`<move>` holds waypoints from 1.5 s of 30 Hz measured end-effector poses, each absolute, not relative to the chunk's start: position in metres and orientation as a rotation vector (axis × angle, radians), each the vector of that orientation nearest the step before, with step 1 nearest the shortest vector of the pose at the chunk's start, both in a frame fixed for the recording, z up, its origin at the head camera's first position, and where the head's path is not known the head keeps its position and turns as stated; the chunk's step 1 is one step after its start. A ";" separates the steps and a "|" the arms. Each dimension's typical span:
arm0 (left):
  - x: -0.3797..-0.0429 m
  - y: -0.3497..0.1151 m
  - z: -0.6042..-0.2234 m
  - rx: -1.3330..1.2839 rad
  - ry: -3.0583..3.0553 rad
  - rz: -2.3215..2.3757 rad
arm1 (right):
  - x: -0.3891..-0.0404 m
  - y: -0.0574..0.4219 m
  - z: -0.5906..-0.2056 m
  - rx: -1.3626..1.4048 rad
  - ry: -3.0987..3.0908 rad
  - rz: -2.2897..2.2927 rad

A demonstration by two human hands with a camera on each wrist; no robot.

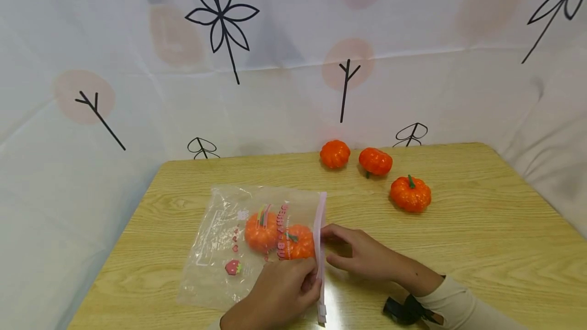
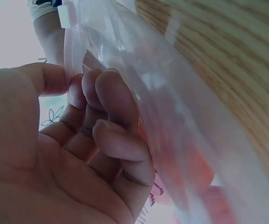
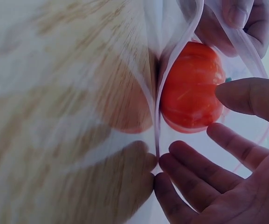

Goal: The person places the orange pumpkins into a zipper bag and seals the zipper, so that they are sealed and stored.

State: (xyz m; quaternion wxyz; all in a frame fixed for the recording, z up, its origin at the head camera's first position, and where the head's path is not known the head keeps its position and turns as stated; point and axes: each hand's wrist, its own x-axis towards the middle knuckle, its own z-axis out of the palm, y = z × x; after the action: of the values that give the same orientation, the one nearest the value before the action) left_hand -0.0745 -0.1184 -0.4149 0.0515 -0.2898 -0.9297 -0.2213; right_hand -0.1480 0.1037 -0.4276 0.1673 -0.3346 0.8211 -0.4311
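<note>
A clear zip bag (image 1: 208, 248) with pink print lies on the table, its pink zip edge (image 1: 319, 228) facing right. Inside are two small orange toy pumpkins, a left pumpkin (image 1: 260, 233) and a right pumpkin (image 1: 300, 243) close to the mouth. My left hand (image 1: 282, 286) pinches the zip edge between thumb and fingertips, near the white slider (image 2: 65, 17). My right hand (image 1: 369, 257) is at the mouth, thumb and fingers spread apart. In the right wrist view the mouth gapes around the right pumpkin (image 3: 190, 88), and my fingers lie beside it; whether they touch it is unclear.
Three more orange pumpkins stand farther back: a left one (image 1: 335, 155), a middle one (image 1: 375, 161) and a nearer right one (image 1: 410, 194). A black strap-like item (image 1: 405, 310) is by the right wrist. A patterned white cloth (image 1: 284, 101) hangs behind the wooden table (image 1: 481, 218).
</note>
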 end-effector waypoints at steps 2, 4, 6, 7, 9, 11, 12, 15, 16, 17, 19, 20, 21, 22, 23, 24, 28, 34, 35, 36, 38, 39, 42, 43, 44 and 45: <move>-0.074 -0.118 -0.414 -0.880 -2.830 -0.672 | -0.148 0.104 -0.427 -0.944 2.348 -1.215; -0.074 -0.118 -0.414 -0.875 -2.835 -0.671 | -0.147 0.104 -0.426 -0.946 2.365 -1.198; -0.074 -0.117 -0.414 -0.866 -2.841 -0.668 | -0.147 0.105 -0.426 -0.950 2.389 -1.188; -0.074 -0.117 -0.414 -0.862 -2.842 -0.663 | -0.146 0.105 -0.425 -0.964 2.410 -1.181; -0.074 -0.117 -0.415 -0.856 -2.843 -0.661 | -0.146 0.106 -0.425 -1.000 2.468 -1.163; -0.075 -0.117 -0.416 -0.852 -2.837 -0.657 | -0.146 0.107 -0.425 -1.036 2.543 -1.136; -0.075 -0.117 -0.416 -0.850 -2.838 -0.657 | -0.146 0.108 -0.424 -1.053 2.584 -1.120; -0.075 -0.117 -0.417 -0.844 -2.845 -0.662 | -0.146 0.112 -0.422 -1.063 2.704 -1.054; -0.075 -0.117 -0.417 -0.844 -2.848 -0.666 | -0.145 0.114 -0.421 -1.065 2.736 -1.034; -0.075 -0.118 -0.417 -0.843 -2.853 -0.670 | -0.145 0.115 -0.420 -1.068 2.764 -1.016; -0.074 -0.118 -0.416 -0.847 -2.855 -0.681 | -0.144 0.119 -0.418 -1.054 2.811 -0.981; -0.074 -0.118 -0.416 -0.848 -2.856 -0.687 | -0.144 0.121 -0.417 -1.053 2.829 -0.969; -0.074 -0.118 -0.416 -0.851 -2.856 -0.691 | -0.144 0.123 -0.416 -1.051 2.846 -0.957; -0.074 -0.118 -0.417 -0.854 -2.853 -0.693 | -0.144 0.125 -0.416 -1.045 2.861 -0.947; -0.074 -0.118 -0.417 -0.852 -2.854 -0.695 | -0.144 0.127 -0.415 -1.036 2.878 -0.938; -0.074 -0.118 -0.417 -0.851 -2.856 -0.697 | -0.144 0.130 -0.414 -1.024 2.893 -0.932; -0.075 -0.117 -0.417 -0.840 -2.870 -0.700 | -0.147 0.139 -0.412 -1.014 2.975 -0.915; -0.074 -0.117 -0.416 -0.838 -2.883 -0.715 | -0.154 0.151 -0.411 -0.997 3.115 -0.872; -0.074 -0.117 -0.416 -0.838 -2.884 -0.715 | -0.156 0.152 -0.411 -0.996 3.141 -0.857; -0.074 -0.117 -0.416 -0.836 -2.887 -0.717 | -0.157 0.154 -0.411 -0.997 3.164 -0.849; -0.074 -0.117 -0.416 -0.834 -2.888 -0.715 | -0.160 0.157 -0.410 -0.998 3.210 -0.834; -0.074 -0.118 -0.416 -0.832 -2.888 -0.713 | -0.162 0.159 -0.410 -0.992 3.231 -0.831; -0.074 -0.118 -0.417 -0.830 -2.885 -0.714 | -0.166 0.165 -0.410 -0.969 3.286 -0.851; -0.074 -0.117 -0.417 -0.830 -2.883 -0.712 | -0.167 0.167 -0.410 -0.956 3.305 -0.858; -0.074 -0.117 -0.418 -0.830 -2.882 -0.711 | -0.168 0.169 -0.410 -0.945 3.324 -0.864; -0.074 -0.117 -0.418 -0.830 -2.882 -0.711 | -0.169 0.171 -0.410 -0.929 3.342 -0.871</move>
State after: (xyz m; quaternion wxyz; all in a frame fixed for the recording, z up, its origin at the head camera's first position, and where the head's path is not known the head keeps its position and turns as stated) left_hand -0.0741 -0.1171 -0.4177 0.0296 -0.2691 -0.9347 -0.2305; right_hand -0.1688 0.1711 -0.4102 -0.2157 -0.2535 0.9125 -0.2379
